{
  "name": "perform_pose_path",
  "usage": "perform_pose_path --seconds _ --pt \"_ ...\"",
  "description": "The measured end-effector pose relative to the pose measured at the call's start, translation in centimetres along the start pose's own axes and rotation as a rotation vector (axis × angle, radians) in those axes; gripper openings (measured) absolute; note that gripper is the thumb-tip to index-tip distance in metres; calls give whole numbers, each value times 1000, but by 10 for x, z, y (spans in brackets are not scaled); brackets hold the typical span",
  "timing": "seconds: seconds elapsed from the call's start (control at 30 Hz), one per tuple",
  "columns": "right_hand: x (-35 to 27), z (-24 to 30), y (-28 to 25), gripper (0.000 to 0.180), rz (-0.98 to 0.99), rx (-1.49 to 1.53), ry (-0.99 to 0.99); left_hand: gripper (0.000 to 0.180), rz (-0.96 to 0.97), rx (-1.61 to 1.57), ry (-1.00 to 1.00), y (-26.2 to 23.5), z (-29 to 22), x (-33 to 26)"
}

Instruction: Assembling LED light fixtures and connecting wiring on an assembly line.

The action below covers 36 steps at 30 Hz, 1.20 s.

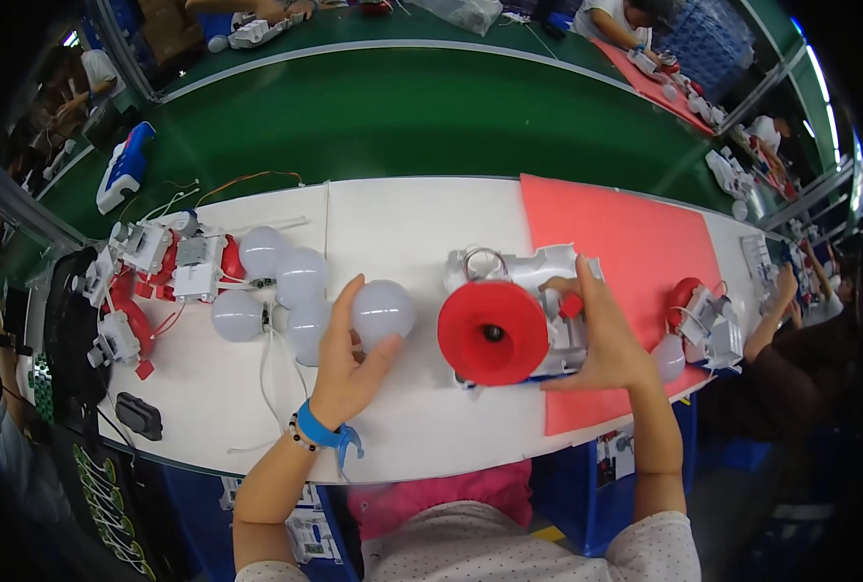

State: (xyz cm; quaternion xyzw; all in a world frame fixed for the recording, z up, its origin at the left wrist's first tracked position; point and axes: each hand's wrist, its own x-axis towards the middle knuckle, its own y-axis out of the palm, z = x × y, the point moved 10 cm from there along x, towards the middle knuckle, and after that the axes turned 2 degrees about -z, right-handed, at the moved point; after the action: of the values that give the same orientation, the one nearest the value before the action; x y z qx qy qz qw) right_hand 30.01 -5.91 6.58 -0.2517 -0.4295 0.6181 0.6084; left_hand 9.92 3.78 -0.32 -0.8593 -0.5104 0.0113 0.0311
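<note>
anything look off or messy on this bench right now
Nothing looks damaged or spilled. The left hand grips a white globe; the right hand steadies the white unit with a red cone. Loose white wires trail across the table beside the other globes.

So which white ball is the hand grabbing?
Start at the long white table and find the cluster of frosted white globes left of the big red cone. The left hand cups the globe nearest that cone, the only one with fingers around it.
</note>
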Motion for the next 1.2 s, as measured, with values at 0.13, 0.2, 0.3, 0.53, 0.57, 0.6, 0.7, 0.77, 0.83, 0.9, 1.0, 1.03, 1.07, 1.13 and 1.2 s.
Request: perform_pose_path --seconds 0.13,0.2,0.3,0.53,0.57,0.6,0.7,0.77,0.83,0.9,1.0,1.03,1.07,1.13,1.2 --pt "-10 12 17 122 79 93 -53 60 -44 -152 77 -6 -1 -2" --pt "-7 21 23 126 124 65 -134 61 -53 -294 96 -12 -18 -6" --pt "-3 17 22 125 135 -42 -90 65 -82 -434 161 -25 -41 -9" --pt "0 13 29 118 226 -82 20 57 -93 -494 138 -35 -53 -17" --pt "0 20 24 118 230 -77 4 53 -120 -527 139 -39 -57 -14" --pt "-1 20 14 118 203 -134 44 49 -151 -559 139 -45 -59 -13" --pt "1 54 -22 109 -6 -210 23 46 -254 -757 233 -71 -83 -8" --pt "-3 82 -42 93 -284 -69 -84 44 -312 -947 375 -98 -101 -11" --pt "-8 108 -9 74 -175 208 -95 48 -231 -1281 424 -111 -106 -14" --pt "2 139 31 66 -17 459 -112 58 -186 -1466 435 -115 -109 -16" --pt "17 150 83 57 161 685 -23 59 -72 -1609 401 -95 -120 -15" --pt "20 155 98 51 243 788 0 63 -53 -1629 402 -94 -123 -18" --pt "19 158 113 45 325 889 24 63 -57 -1621 397 -96 -126 -22" --pt "18 150 119 18 286 1007 40 65 -45 -1619 460 -101 -131 -29" --pt "14 122 110 12 247 1114 234 69 -45 -1572 514 -114 -129 -37"
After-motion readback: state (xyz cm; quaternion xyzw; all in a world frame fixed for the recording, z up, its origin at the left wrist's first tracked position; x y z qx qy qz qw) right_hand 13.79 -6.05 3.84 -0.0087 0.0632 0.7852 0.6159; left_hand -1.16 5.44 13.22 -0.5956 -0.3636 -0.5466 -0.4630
